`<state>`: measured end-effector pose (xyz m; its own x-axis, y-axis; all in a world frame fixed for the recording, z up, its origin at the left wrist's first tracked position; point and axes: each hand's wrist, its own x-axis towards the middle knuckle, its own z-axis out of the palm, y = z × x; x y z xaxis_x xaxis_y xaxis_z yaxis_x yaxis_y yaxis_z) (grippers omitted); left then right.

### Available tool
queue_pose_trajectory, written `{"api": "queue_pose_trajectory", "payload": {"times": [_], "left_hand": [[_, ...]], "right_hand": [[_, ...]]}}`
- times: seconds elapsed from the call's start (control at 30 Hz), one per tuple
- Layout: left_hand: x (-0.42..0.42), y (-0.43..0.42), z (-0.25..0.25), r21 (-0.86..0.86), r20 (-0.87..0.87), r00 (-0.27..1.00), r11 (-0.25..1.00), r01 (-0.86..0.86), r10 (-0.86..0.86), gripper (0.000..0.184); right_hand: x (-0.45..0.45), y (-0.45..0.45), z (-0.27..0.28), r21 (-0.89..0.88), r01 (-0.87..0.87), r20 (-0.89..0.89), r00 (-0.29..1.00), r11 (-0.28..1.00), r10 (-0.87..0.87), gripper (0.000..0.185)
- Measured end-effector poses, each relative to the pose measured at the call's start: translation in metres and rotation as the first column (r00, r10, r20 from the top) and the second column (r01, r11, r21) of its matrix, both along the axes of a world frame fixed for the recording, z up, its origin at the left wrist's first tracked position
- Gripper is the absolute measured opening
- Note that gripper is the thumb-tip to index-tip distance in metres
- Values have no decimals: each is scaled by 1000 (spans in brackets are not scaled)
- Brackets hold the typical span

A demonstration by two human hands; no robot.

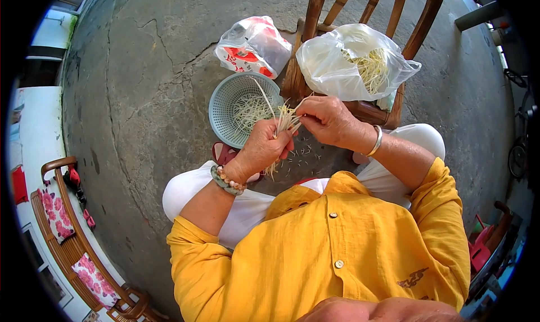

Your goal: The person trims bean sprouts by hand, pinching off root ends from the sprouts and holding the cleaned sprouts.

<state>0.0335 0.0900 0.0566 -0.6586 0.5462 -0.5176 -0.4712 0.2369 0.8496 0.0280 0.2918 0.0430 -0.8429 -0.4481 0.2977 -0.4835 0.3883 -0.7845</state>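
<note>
My left hand is closed round a bunch of pale bean sprouts, their ends sticking out above and below the fist. Thumb and fingers of my right hand pinch at the top of that bunch, on a thin sprout strand. Just beyond my left hand, a grey-blue plastic colander stands on the ground with loose sprouts inside. On a wooden chair, a clear plastic bag lies open, with more sprouts showing in it.
A white and red plastic bag stands behind the colander. Sprout scraps lie scattered on the cracked concrete floor between my feet. A wooden bench with floral cushions is at the left, and pink plastic items are at the right.
</note>
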Motion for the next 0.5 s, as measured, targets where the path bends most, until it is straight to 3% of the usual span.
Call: {"api": "queue_pose_trajectory", "payload": {"times": [0.17,0.27,0.37,0.43,0.5], "left_hand": [[1,2,0,69,8,1000,998,8,-8,16],[0,3,-2,103,42,999,995,-6,2,18],[-5,-2,1,76,43,999,997,-23,19,18],[-14,-10,12,98,10,984,979,-177,177,17],[-22,-27,26,173,-21,947,934,-313,321,16]], "right_hand": [[10,-5,9,146,78,-51,996,986,-71,5],[6,-2,8,92,101,-4,995,991,-101,3],[4,9,16,-198,195,354,928,961,-116,6],[4,11,25,-328,302,593,804,895,-54,7],[-3,14,25,-448,359,774,615,819,153,7]]}}
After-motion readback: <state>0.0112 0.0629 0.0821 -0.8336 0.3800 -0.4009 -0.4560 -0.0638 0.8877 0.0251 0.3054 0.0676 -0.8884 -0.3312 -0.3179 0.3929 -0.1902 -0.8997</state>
